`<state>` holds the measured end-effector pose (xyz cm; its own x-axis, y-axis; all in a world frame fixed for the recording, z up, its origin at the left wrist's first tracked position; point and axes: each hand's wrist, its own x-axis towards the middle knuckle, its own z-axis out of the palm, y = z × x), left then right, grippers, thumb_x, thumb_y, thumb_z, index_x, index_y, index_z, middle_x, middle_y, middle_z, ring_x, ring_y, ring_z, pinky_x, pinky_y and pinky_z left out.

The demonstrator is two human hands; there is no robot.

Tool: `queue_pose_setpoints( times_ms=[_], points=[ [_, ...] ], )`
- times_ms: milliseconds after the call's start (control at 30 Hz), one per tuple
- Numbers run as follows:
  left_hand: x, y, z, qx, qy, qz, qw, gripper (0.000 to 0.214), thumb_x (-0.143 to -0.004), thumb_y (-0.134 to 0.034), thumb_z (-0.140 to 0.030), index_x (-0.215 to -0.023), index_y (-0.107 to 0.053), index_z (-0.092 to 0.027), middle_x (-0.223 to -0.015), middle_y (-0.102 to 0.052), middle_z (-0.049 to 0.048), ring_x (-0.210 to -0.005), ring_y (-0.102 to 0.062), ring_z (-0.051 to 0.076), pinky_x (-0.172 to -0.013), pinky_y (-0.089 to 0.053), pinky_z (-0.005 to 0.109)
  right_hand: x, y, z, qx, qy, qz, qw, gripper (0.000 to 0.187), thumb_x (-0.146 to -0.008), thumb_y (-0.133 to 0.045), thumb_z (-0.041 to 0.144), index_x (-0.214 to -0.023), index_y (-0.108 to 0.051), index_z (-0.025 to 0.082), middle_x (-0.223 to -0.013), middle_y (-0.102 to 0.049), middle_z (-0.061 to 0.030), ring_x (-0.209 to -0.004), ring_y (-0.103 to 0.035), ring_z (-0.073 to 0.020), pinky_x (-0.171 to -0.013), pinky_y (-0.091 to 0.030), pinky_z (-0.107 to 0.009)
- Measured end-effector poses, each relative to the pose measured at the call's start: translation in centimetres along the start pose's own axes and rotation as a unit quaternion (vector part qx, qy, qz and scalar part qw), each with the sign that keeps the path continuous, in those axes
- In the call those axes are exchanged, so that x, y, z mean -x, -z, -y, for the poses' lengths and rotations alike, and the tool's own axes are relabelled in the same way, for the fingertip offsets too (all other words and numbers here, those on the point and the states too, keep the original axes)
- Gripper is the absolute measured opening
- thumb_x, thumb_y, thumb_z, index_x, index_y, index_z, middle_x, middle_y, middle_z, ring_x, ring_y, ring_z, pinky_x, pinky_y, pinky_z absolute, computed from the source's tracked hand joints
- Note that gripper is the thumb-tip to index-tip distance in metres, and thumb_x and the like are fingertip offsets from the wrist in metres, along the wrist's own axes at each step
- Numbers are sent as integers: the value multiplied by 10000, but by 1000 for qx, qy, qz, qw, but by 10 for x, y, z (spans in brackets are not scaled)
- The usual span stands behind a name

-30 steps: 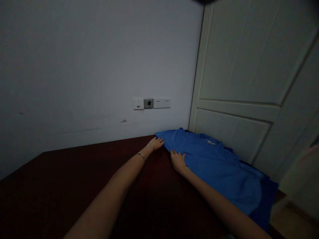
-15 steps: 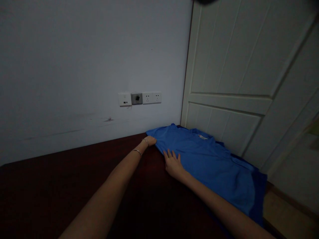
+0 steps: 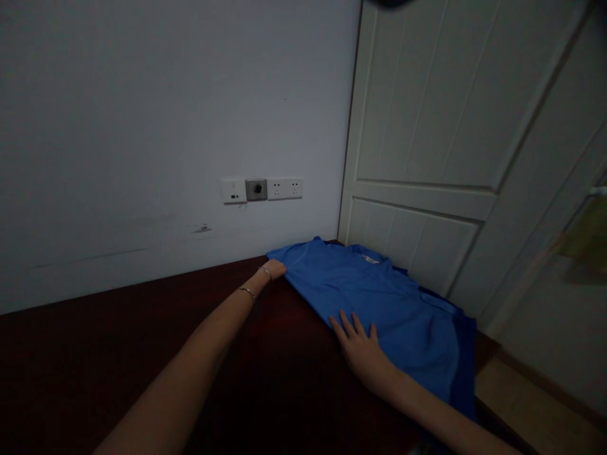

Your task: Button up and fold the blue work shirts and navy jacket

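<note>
A blue shirt [image 3: 327,278] with darker blue parts lies spread out on a dark red-brown table [image 3: 275,379]. Its neckline, with a small white label [image 3: 370,259], faces the door side. At the shirt's far left corner, my left hand [image 3: 276,270] is closed on the edge of the cloth; the fingertips are hidden. My right hand [image 3: 364,355] rests with spread fingers on the near edge of the shirt, palm down. Two thin bracelets [image 3: 247,291] circle my left wrist and forearm.
Behind the table stands a pale wall [image 3: 142,126] with a row of sockets [image 3: 284,188]. A white panelled door [image 3: 417,126] rises beyond the shirt. The table's right edge drops to a light brown floor [image 3: 531,398]. Something yellowish [image 3: 585,234] shows blurred at far right.
My right hand has slid along the shirt's near edge, toward me and to the right, away from my left hand. My left hand stays at the corner. The view has turned slightly right.
</note>
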<state>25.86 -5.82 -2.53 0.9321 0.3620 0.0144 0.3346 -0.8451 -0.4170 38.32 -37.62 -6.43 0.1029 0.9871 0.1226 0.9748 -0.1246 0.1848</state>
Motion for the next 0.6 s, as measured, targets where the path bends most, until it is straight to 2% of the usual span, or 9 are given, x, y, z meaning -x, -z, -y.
queue_pose_setpoints(
  times_ms=[133, 333, 467, 600],
  points=[
    [36, -4, 14, -29, 43, 47, 998, 210, -790, -446, -43, -813, -652, -76, -817, -668, 160, -765, -636, 195, -724, -463, 283, -12, 5, -2, -17, 67, 2, 998, 690, -738, -291, -17, -1387, -218, 205, -1427, -222, -145, -1256, -259, -378, -881, -305, -642],
    [115, -8, 36, -45, 80, 92, 992, 177, -751, -499, -73, -833, -655, -85, -838, -668, 152, -776, -632, 186, -731, -459, 258, -38, 5, 2, -50, 195, -28, 979, 719, -745, -332, 10, -1400, -143, 240, -1440, -201, -121, -1270, -245, -350, -917, -315, -593],
    [170, -3, 45, -42, 102, 129, 985, 172, -711, -524, -100, -793, -674, -83, -823, -666, 169, -775, -631, 223, -718, -469, 288, -58, 6, 17, -32, 249, -67, 966, 742, -747, -343, -7, -1398, -126, 275, -1438, -217, -106, -1263, -273, -329, -929, -330, -552],
    [223, 6, 45, -42, 130, 171, 976, 184, -680, -541, -126, -787, -684, -82, -822, -664, 173, -785, -627, 240, -728, -475, 307, -77, 7, 38, -4, 269, -105, 957, 735, -768, -356, -1, -1385, -142, 335, -1427, -253, -93, -1229, -337, -329, -913, -349, -542]
  ],
)
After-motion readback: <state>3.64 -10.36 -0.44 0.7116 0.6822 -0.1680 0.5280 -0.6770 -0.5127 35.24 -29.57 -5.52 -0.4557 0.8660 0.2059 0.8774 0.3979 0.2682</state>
